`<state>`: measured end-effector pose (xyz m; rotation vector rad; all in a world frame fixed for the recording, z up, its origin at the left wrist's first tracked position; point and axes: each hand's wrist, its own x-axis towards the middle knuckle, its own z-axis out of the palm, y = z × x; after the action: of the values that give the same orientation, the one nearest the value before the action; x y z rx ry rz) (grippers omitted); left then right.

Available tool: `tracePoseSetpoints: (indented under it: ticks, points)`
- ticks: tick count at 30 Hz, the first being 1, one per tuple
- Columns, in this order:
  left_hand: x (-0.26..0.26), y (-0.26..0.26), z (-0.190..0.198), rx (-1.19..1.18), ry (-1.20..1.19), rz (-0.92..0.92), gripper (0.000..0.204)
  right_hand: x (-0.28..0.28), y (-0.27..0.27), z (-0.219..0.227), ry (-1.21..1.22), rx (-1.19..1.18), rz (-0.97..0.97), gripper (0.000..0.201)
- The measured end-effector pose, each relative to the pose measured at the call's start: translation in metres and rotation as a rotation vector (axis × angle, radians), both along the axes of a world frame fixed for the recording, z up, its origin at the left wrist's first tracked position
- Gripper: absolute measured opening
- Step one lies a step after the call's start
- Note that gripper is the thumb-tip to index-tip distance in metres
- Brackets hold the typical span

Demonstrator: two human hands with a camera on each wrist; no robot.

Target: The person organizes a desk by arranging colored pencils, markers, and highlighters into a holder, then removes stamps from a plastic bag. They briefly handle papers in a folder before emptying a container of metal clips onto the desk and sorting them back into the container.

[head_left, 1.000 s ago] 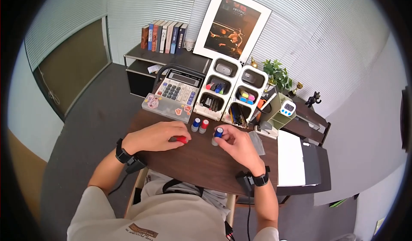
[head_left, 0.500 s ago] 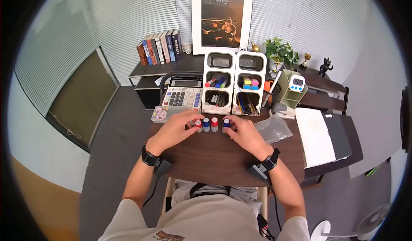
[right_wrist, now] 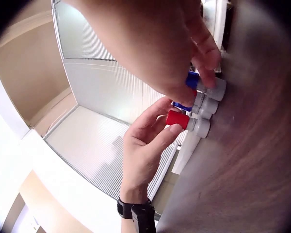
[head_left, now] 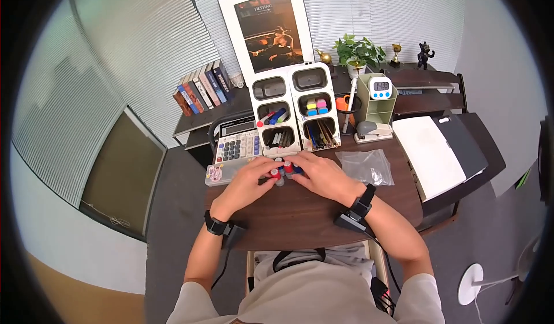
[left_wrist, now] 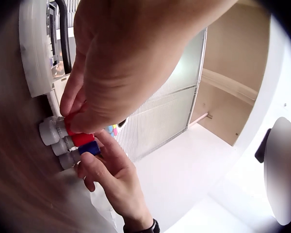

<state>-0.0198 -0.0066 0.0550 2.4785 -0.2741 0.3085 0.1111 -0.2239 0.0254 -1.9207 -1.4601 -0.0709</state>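
Four small bottles with red or blue caps stand bunched on the table (head_left: 294,214), white organizers (head_left: 296,113) rising just behind them. A calculator (head_left: 238,146) and translucent case (head_left: 225,173) crowd the left; a plastic bag (head_left: 369,167) lies right, below a stapler (head_left: 374,130). Bare wood runs from the bottles to the near edge. The left hand (head_left: 247,184) pinches a red-capped bottle (head_left: 277,177) between curled thumb and fingers; the right hand (head_left: 328,178) curls round a blue-capped bottle (right_wrist: 214,89) at the row's other end, its cap partly hidden by fingers.
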Motion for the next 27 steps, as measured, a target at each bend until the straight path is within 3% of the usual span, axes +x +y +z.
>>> tracePoseSetpoints:
  ticks: [6,10,14,21,27]
  points:
    - [0.003,-0.003,0.005,-0.022,0.051,0.002,0.046,0.004,-0.003,-0.004,-0.01,0.057,-0.059,0.044]
    - [-0.001,-0.004,0.003,0.014,-0.037,0.056,0.055,0.004,-0.006,-0.004,0.014,0.082,-0.057,0.047]
    - [-0.002,-0.002,0.001,0.048,-0.13,0.079,0.064,0.002,-0.006,0.0,0.175,0.06,0.006,0.056]
    - [0.005,-0.001,-0.006,0.071,-0.144,-0.003,0.061,0.001,-0.001,-0.014,0.177,0.086,0.012,0.072]
    - [0.006,0.003,-0.01,0.098,-0.167,-0.038,0.058,0.004,0.003,-0.016,0.26,0.001,0.03,0.07]
